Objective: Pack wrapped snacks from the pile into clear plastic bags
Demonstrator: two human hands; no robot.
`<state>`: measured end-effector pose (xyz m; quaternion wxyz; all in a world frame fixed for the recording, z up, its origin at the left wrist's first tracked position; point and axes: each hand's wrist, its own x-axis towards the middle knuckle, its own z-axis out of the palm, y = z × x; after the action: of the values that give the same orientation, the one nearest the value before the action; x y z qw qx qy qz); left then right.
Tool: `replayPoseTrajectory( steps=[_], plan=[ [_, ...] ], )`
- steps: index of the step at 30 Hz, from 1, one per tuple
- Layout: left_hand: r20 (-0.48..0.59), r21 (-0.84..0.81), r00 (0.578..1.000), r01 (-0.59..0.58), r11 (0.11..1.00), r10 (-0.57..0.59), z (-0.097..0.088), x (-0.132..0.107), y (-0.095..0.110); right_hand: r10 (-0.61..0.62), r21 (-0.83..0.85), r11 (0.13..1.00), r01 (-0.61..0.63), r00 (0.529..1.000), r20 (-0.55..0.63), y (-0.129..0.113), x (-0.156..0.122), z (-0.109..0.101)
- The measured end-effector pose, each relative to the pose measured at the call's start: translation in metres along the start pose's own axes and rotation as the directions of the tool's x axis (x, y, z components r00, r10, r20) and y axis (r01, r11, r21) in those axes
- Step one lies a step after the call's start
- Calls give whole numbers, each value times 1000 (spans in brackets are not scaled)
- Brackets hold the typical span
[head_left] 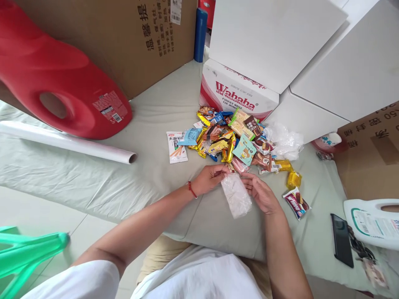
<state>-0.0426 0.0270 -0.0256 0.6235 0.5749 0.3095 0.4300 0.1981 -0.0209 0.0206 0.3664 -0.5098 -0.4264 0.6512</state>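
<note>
A clear plastic bag hangs flat between my hands at the near side of the snack heap. My left hand, with a red cord at its wrist, pinches the bag's upper left corner. My right hand is beside the bag's right edge, fingers loosely apart, the tips near its top. Just beyond lies a pile of wrapped snacks, among them a teal packet, a green-edged cracker pack and a light blue packet. A white snack pouch lies at the pile's left.
Behind the pile stands a Wahaha water carton. Crumpled clear bags lie to its right. A purple-white snack packet and a black phone are on the right. To the left are a red jug and a white roll.
</note>
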Motion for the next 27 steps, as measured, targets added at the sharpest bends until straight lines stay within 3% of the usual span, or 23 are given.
replayPoseTrajectory(
  steps=[3,6,10,13,16,21,24,27],
  plan=[
    [-10,95,997,-74,993,75,-2,-1,3,-5,-149,989,7,1000,12,3,5,11],
    [-95,164,985,-127,978,144,-7,1,8,-61,-122,991,48,993,-101,6,4,16],
    [-156,70,983,-88,994,98,-7,1,11,-162,-88,985,149,973,-164,9,-1,23],
    [-131,27,988,-74,997,77,-3,0,12,-227,-189,960,206,969,-102,11,-2,31],
    [-97,-63,994,-50,997,43,-2,0,15,-227,-177,965,194,956,-188,12,0,34],
    [-153,-236,988,-11,972,-26,-12,2,17,-155,-17,987,163,892,-424,10,-2,28],
    [-194,-290,979,7,957,-66,-14,4,18,-171,-38,983,179,825,-539,6,-6,28],
    [-130,-430,976,102,897,-173,-11,3,21,-207,-82,976,200,759,-617,-2,-11,34]
  ],
)
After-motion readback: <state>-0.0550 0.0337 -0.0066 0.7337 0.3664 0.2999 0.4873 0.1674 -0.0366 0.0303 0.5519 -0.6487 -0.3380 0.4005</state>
